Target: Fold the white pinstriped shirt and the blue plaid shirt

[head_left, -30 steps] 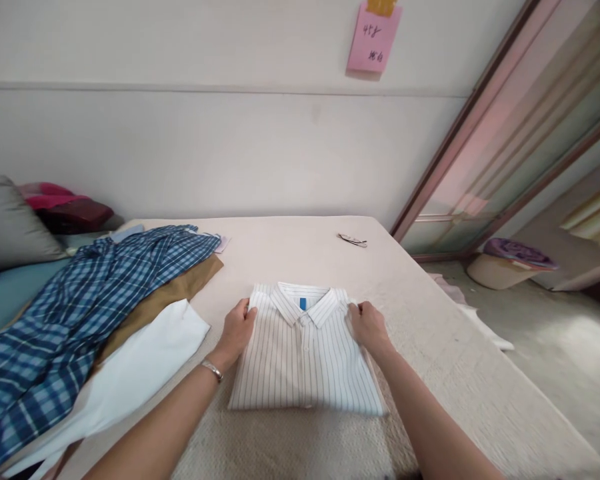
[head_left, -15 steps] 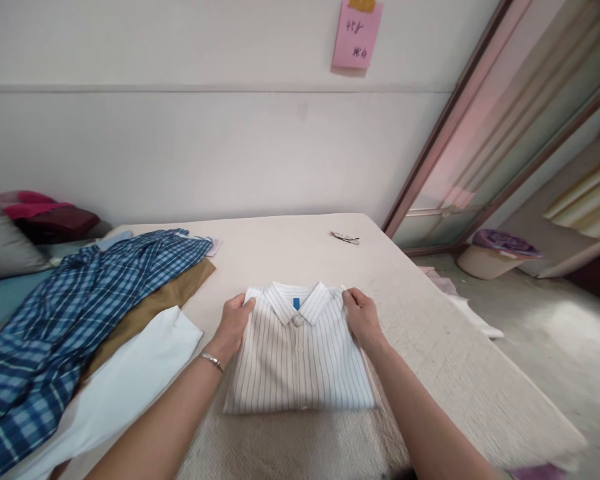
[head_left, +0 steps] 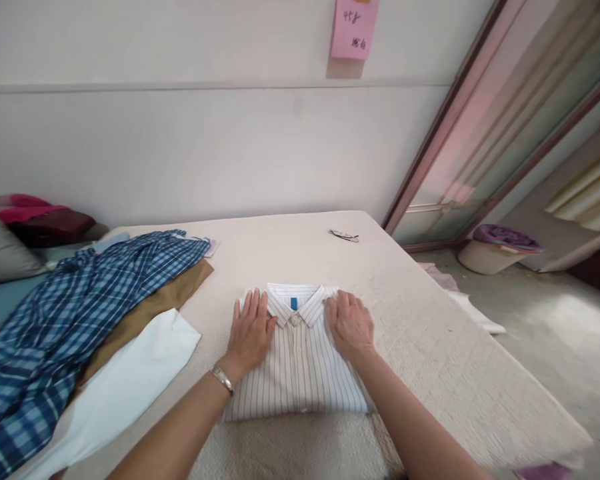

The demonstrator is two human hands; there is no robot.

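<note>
A folded white shirt (head_left: 300, 367) with thin dark stripes lies flat before me, its collar toward the wall and a blue label inside the neck. My left hand (head_left: 253, 331) rests flat on the shirt's left shoulder beside the collar, fingers stretched out. On the right shoulder lies my right hand (head_left: 351, 323), palm down with its fingers extended over the cloth. Neither hand grips the fabric. A silver bracelet (head_left: 223, 380) circles my left wrist.
To the left lie a blue plaid shirt (head_left: 105, 293), a brown garment (head_left: 145, 323) and a white garment (head_left: 125, 380). Eyeglasses (head_left: 344, 235) sit near the far edge of the padded table (head_left: 445, 360). A lined bin (head_left: 495, 253) stands on the floor at right.
Both hands have let go of the shirt's side edges and moved inward onto its shoulders, lying flat on top. The shirt stays in about the same place.
</note>
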